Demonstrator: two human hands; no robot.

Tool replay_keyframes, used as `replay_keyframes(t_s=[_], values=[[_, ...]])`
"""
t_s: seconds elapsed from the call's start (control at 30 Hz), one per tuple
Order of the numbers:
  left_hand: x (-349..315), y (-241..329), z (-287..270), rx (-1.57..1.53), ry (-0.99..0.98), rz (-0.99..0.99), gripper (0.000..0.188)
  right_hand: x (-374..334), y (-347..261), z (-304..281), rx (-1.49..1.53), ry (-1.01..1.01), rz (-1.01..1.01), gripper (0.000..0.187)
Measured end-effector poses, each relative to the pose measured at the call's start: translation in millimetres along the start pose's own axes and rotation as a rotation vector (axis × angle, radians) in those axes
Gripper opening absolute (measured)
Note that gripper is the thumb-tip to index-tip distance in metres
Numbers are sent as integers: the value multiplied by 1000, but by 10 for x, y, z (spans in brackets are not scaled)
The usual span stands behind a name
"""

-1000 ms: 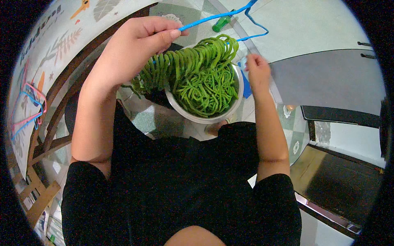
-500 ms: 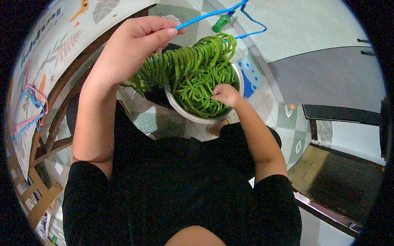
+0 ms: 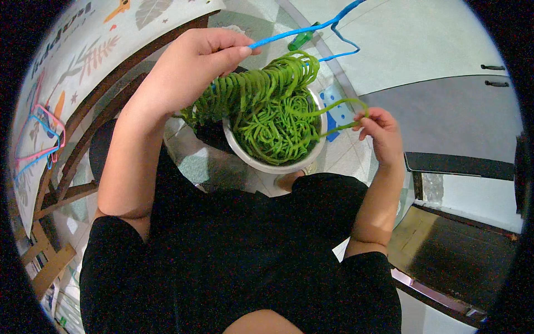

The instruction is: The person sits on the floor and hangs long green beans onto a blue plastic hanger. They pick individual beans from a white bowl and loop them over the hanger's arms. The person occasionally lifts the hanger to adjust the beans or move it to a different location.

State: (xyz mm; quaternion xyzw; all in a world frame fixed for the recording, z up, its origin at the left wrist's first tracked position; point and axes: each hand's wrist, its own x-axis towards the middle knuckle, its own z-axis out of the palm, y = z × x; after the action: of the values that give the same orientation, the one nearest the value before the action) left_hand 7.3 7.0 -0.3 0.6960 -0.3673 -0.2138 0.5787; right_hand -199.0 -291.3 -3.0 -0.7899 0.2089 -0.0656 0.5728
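Observation:
My left hand (image 3: 214,53) is closed on a blue clothes hanger (image 3: 295,32) and holds it above a metal bowl (image 3: 320,147). Many long green beans (image 3: 250,86) hang in loops over the hanger's lower bar, their ends dropping toward the bowl. More beans (image 3: 275,131) lie coiled and tangled inside it. Out to the right of the bowl, my right hand (image 3: 384,133) pinches a long bean (image 3: 342,104), which bends in a loop from the fingers back toward the pile.
A green bottle (image 3: 303,40) is beyond the hanger. Beside the bowl lies a blue and white bear-patterned item (image 3: 334,114). Pink and blue hangers (image 3: 53,133) hang at the left by a printed cloth (image 3: 83,61). Grey cabinet doors (image 3: 445,111) stand at the right.
My right hand has moved from the pile in the bowl outward to the right, drawing a long bean out with it. The left hand and hanger have shifted slightly right.

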Motion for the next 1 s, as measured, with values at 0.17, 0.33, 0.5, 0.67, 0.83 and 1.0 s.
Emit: replay_keyframes(t_s=[0.17, 0.33, 0.5, 0.67, 0.83, 1.0], values=[[-10, 20, 7, -2, -13, -13, 20, 26, -228, -65, 61, 244, -212, 17], [-26, 13, 21, -25, -20, -40, 20, 141, -379, -42, 92, 356, -328, 19], [-9, 9, 40, -25, -47, 25, 20, 410, -315, 67, 96, 376, -253, 19], [-19, 18, 62, -36, -34, 55, 21, 629, -142, 330, -43, 273, -189, 21], [-37, 51, 37, -24, -39, 33, 21, 756, -88, 507, 109, 470, -387, 17], [-19, -21, 24, -2, -27, 71, 21, 633, -198, 604, 64, 585, -480, 14]])
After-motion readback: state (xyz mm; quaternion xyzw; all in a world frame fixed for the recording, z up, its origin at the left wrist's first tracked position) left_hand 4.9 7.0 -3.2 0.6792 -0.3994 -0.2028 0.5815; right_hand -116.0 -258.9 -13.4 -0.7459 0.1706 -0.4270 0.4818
